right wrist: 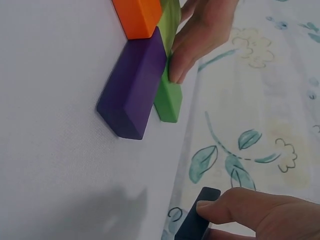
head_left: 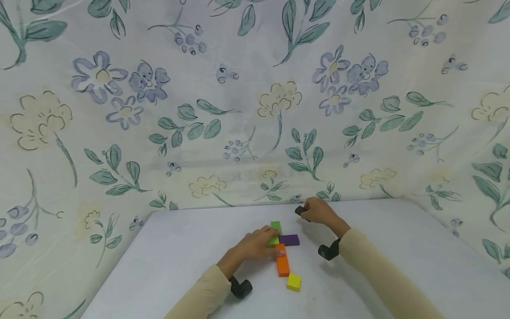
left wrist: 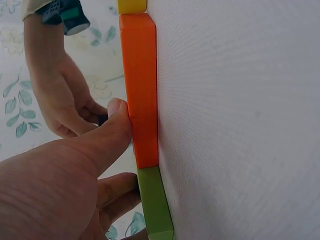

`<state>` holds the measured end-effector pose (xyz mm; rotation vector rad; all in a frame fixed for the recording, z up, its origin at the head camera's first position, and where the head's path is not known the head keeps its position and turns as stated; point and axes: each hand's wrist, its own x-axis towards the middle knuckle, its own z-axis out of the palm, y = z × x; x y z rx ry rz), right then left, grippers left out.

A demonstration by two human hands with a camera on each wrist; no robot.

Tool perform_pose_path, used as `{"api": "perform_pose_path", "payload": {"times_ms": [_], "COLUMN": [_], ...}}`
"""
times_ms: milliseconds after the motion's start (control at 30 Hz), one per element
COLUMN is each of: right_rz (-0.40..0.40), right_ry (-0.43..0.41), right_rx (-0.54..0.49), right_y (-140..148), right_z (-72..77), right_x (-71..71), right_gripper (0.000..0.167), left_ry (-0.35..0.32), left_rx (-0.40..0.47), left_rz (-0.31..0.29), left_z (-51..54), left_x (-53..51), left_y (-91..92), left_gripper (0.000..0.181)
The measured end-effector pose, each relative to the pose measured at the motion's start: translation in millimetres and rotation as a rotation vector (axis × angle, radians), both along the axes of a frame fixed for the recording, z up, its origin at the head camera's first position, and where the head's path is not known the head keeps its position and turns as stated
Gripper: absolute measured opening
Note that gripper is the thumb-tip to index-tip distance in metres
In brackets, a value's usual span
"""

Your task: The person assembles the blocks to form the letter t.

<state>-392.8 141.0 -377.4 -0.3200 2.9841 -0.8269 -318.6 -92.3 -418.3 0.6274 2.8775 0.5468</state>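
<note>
My right hand [head_left: 320, 212] pinches a small dark block [right wrist: 197, 215] between thumb and fingers, raised above the far part of the table. The left hand [head_left: 259, 243] rests on the joined row, its thumb touching the side of an orange block [left wrist: 140, 90] and its fingers against the green pieces. A yellow-green block [head_left: 273, 242] meets the orange one, and a brighter green block [right wrist: 170, 102] extends beyond it. Out to the right sticks a purple block [head_left: 290, 240]. At the near end lies a yellow block [head_left: 294, 282]. Left fingers partly hide the green pieces.
The blocks lie on a white tabletop [head_left: 179, 248]. Behind it hangs a floral-patterned cloth [head_left: 255, 133]. Black wrist devices show under the left wrist [head_left: 241, 289] and the right wrist [head_left: 329, 251].
</note>
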Motion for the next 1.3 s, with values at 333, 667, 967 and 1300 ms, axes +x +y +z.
{"api": "perform_pose_path", "payload": {"times_ms": [333, 667, 967, 1300], "right_rz": [0.007, 0.058, 0.061, 0.110], "right_ry": [-0.006, 0.030, 0.006, 0.030], "right_rx": [0.012, 0.009, -0.023, -0.019], "right_y": [2.2, 4.4, 1.8, 4.0], "right_z": [-3.1, 2.8, 1.0, 7.8], "right_x": [2.7, 14.7, 20.4, 36.3], "right_gripper": [0.031, 0.026, 0.026, 0.023], "left_ry": [-0.017, -0.005, -0.006, 0.001], "left_rx": [0.005, -0.008, -0.005, -0.012], "left_rz": [0.012, -0.003, 0.001, 0.002], "left_z": [1.5, 1.9, 5.5, 5.7], "left_x": [1.2, -0.1, 4.1, 2.8], "left_y": [0.8, 1.3, 0.8, 2.5], "left_gripper": [0.065, 0.065, 0.065, 0.065]}}
